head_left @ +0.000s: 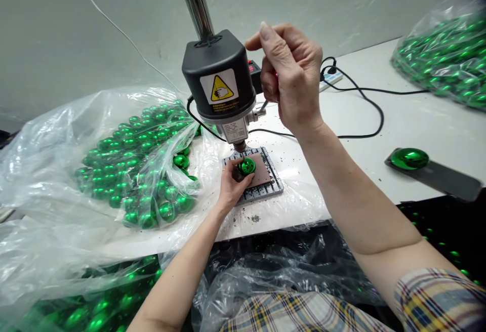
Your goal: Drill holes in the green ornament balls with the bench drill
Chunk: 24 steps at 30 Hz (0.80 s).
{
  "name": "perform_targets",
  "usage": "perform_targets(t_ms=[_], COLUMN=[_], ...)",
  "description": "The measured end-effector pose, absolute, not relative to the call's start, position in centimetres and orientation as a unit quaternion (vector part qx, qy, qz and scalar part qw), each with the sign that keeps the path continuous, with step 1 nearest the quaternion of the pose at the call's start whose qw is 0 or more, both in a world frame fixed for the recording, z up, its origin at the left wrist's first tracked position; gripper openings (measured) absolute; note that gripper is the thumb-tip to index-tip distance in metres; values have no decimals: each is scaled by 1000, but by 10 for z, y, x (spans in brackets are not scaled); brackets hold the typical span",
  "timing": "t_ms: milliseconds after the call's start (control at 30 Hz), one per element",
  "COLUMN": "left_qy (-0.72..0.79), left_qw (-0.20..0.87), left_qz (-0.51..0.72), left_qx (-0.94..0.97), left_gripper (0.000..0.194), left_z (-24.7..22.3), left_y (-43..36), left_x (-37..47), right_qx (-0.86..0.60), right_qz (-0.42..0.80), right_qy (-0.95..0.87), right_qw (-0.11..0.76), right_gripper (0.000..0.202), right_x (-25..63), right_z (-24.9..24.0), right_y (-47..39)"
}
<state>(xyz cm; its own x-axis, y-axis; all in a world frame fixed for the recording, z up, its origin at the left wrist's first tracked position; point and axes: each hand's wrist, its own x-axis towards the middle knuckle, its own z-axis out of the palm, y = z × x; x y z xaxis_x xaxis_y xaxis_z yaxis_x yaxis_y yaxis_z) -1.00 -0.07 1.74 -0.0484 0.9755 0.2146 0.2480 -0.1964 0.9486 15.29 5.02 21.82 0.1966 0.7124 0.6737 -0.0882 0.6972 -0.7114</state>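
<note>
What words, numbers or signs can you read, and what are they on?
"Attention:" on the drill press's black motor cover; smaller lines underneath are too blurred.
Yellow triangle warning sign showing a hand, on the same cover.
White label below the cover: print too small to read.

White table (417, 119), drill (214, 79) standing on it. Relative to drill: bag of green balls (132, 165) left, dark shavings (255, 218) around base, power strip (331, 80) and black cable (357, 136) behind-right, grey slab (451, 177) right, second bag (444, 58) far right.
</note>
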Motion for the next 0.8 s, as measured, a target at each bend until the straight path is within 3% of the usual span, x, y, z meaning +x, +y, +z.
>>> perform_targets(t_ms=[333, 533, 800], left_qy=[516, 515, 504], left_qw=[354, 355, 355], left_qz=[529, 536, 541], left_qx=[572, 567, 572], left_gripper=[46, 47, 47], left_z=[5, 6, 3], left_y=[2, 0, 1], left_x=[-4, -4, -4], right_qx=[-252, -279, -266], right_qz=[279, 224, 204], right_qy=[-576, -584, -573], right_qw=[726, 728, 748], right_gripper=[32, 34, 21], right_x=[155, 155, 155], right_z=[211, 188, 170], right_y=[43, 32, 23])
